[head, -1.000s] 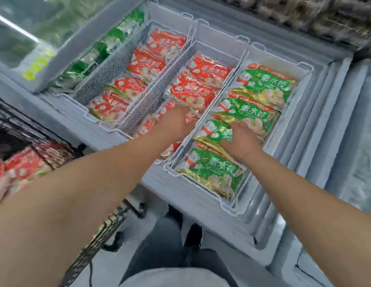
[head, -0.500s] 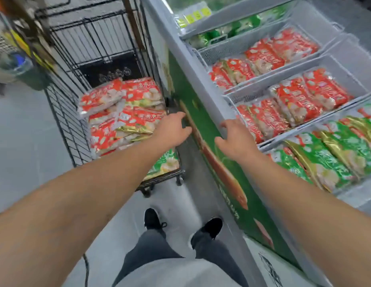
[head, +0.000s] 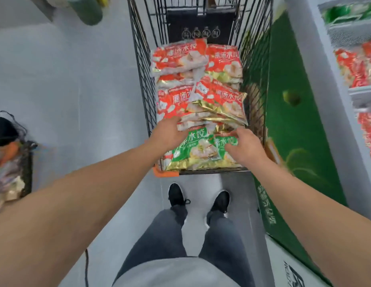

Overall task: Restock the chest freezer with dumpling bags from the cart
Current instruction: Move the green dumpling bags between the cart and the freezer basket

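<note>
both hands (head: 205, 139) on green dumpling bags (head: 193, 150) in cart (head: 147, 96)

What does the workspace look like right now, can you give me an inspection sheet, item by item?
Surface: grey tiled floor; wire cart stands beside the chest freezer.
Job's things: red dumpling bags piled in the cart, green dumpling bags at the near end under the red pile; chest freezer on the right, with red bags in it, blurred.
Clutter: black basket of blurred goods at far left.
Grips: left hand at the near edge of the red pile; right hand on a green bag, fingers curled; whether either holds a bag cannot be told.
Cables: thin dark cord on the floor, lower left.
Surroundings: person's dark shoes in front of the cart.
</note>
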`<state>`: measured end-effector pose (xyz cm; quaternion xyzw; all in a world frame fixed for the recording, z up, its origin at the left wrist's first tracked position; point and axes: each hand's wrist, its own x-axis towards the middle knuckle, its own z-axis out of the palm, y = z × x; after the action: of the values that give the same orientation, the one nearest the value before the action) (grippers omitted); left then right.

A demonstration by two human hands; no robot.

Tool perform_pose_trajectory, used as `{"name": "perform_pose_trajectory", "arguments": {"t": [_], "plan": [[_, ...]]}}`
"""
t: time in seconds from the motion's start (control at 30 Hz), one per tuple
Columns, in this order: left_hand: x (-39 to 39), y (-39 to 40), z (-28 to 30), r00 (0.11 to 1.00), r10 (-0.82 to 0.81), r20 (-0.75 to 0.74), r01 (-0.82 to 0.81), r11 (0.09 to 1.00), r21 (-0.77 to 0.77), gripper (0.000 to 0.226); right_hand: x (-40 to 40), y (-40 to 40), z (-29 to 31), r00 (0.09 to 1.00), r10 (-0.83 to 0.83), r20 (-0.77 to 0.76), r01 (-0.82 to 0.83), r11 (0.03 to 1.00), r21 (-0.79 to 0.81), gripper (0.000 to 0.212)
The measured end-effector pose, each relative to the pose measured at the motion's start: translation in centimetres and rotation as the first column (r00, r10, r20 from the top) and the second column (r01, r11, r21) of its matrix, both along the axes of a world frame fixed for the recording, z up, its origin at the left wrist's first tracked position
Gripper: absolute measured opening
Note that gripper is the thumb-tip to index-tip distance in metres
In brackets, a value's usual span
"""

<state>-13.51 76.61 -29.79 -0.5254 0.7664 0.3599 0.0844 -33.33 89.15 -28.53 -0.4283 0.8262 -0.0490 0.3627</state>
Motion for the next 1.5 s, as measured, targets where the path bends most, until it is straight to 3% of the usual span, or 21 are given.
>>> {"name": "perform_pose_trajectory", "arguments": {"t": [0.5, 0.63, 0.77, 0.83, 1.0, 1.17, 1.23, 1.37, 1.43, 1.5], "plan": [[0.5, -0.1, -10.0, 0.984, 0.163, 0.074, -0.175, 0.962, 0.209, 0.059, 0.5, -4.4, -11.8, 0.984, -0.096, 0.148, 0.052, 0.959, 0.279, 0.058], [0.1, -0.4, -11.8, 0.973, 0.214, 0.085, -0.228, 0.944, 0.238, 0.059, 0.5, -5.8, -14.4, 0.933, -0.306, 0.191, 0.231, 0.913, 0.336, 0.055], [-0.1, -0.9, -13.3, 0.961, 0.258, 0.105, -0.277, 0.925, 0.26, 0.06, 0.8, -6.7, -16.7, 0.783, -0.586, 0.208, 0.509, 0.797, 0.326, 0.028], [-0.2, -1.0, -13.6, 0.957, 0.269, 0.106, -0.288, 0.922, 0.26, 0.059, 0.6, -6.7, -17.3, 0.748, -0.631, 0.205, 0.564, 0.768, 0.305, 0.021], [-0.3, -0.9, -14.0, 0.941, 0.319, 0.112, -0.338, 0.898, 0.281, 0.054, -1.3, -5.3, -17.4, 0.857, -0.515, 0.03, 0.485, 0.825, 0.29, 0.018], [-0.1, -0.6, -15.1, 0.914, 0.377, 0.15, -0.405, 0.866, 0.293, 0.04, -3.0, -3.9, -17.1, 0.839, -0.522, -0.153, 0.541, 0.775, 0.325, 0.031], [-0.2, -0.3, -16.2, 0.89, 0.412, 0.195, -0.455, 0.83, 0.324, 0.036, -3.2, -3.9, -17.6, 0.802, -0.579, -0.145, 0.589, 0.727, 0.353, 0.033], [-0.7, 0.1, -18.0, 0.797, 0.548, 0.252, -0.601, 0.69, 0.403, 0.028, -4.4, -3.9, -19.6, 0.666, -0.745, 0.031, 0.678, 0.622, 0.392, 0.026], [-1.0, 0.1, -18.6, 0.708, 0.648, 0.28, -0.695, 0.571, 0.437, 0.025, -4.4, -4.0, -19.5, 0.598, -0.796, 0.098, 0.716, 0.584, 0.383, 0.019], [-1.0, -0.1, -19.2, 0.574, 0.763, 0.298, -0.778, 0.393, 0.49, 0.023, -4.2, -4.1, -19.0, 0.577, -0.808, 0.122, 0.736, 0.579, 0.351, 0.009]]}}
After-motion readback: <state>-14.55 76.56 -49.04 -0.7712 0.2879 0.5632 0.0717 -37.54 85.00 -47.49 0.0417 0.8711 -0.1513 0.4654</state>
